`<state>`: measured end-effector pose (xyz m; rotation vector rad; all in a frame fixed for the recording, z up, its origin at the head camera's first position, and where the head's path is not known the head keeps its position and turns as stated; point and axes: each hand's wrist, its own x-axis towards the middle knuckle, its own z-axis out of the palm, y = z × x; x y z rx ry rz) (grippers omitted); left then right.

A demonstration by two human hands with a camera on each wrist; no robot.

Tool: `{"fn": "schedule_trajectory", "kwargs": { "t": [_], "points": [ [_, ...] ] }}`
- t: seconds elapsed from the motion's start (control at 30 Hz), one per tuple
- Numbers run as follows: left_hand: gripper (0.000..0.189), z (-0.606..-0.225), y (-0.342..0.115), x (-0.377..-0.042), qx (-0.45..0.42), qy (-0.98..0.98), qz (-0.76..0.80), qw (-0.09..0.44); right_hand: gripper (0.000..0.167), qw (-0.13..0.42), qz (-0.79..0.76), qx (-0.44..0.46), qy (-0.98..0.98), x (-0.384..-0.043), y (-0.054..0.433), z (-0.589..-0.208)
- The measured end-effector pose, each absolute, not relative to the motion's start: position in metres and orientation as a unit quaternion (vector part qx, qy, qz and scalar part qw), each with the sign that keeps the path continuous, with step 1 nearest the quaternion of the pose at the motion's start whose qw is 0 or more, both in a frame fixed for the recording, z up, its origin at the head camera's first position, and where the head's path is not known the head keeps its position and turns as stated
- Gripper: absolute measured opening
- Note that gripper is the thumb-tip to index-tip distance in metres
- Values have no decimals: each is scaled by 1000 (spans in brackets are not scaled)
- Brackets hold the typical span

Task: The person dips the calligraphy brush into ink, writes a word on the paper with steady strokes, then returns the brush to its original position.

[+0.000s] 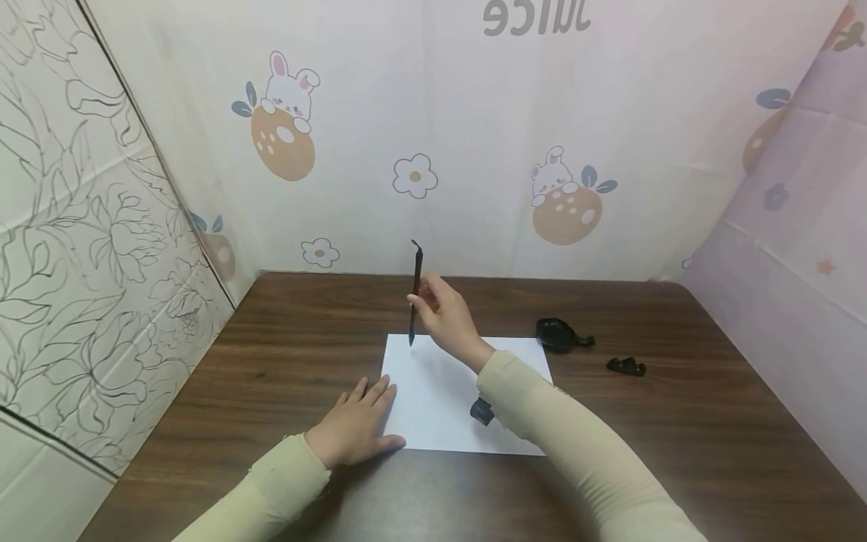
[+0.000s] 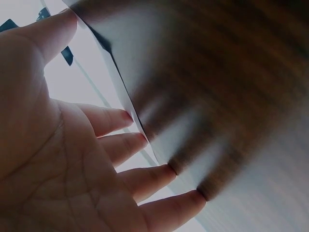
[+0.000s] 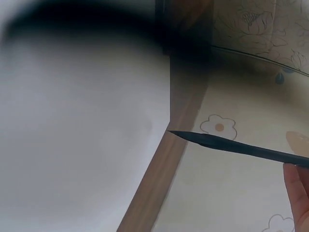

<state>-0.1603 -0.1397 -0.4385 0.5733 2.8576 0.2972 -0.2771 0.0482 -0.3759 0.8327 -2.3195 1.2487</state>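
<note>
Nearest us, the tabletop (image 1: 420, 504), dark wood grain, runs in under two pale sleeves (image 1: 271, 482). Just past the cuff we've got the L hand (image 1: 357, 425), palm down, fingers straight & a bit spread, gripping nothing; it rests at the L edge of a white paper sheet (image 1: 427, 399), thumb by the near L corner. In the L wrist view we see the fingertips at the sheet's edge & on the wood.

On the sheet, R of ctr, there's a small black object (image 1: 482, 411) partly behind the R sleeve; we can't tell what it is.

Farther out, the R hand (image 1: 447, 312) pinches a black brush (image 1: 417, 278) btwn thumb & fingers, approx. upright, tip down at the sheet's far L corner; we can't tell if it touches. A loop tops the brush.

Off to the R, a black ink dish (image 1: 555, 335) w/ a stubby handle sits at the far R corner; beside it, a bit nearer, a wavy black brush rest (image 1: 626, 366).

At the back we see a curtain (image 1: 366, 98) w/ bunnies, oranges & flowers, plus backwards "Juice" lettering.
</note>
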Motion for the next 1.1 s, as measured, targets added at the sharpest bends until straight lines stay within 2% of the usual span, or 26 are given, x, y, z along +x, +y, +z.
{"fn": "schedule_trajectory", "kwargs": {
  "t": [0.23,1.1],
  "points": [
    [87,-439,-140,-161,192,970,101,108,17,200,438,305,-822,-275,44,-381],
    [88,-436,-139,-160,192,970,102,110,19,170,439,298,-830,-271,40,-389]
  ]
}}
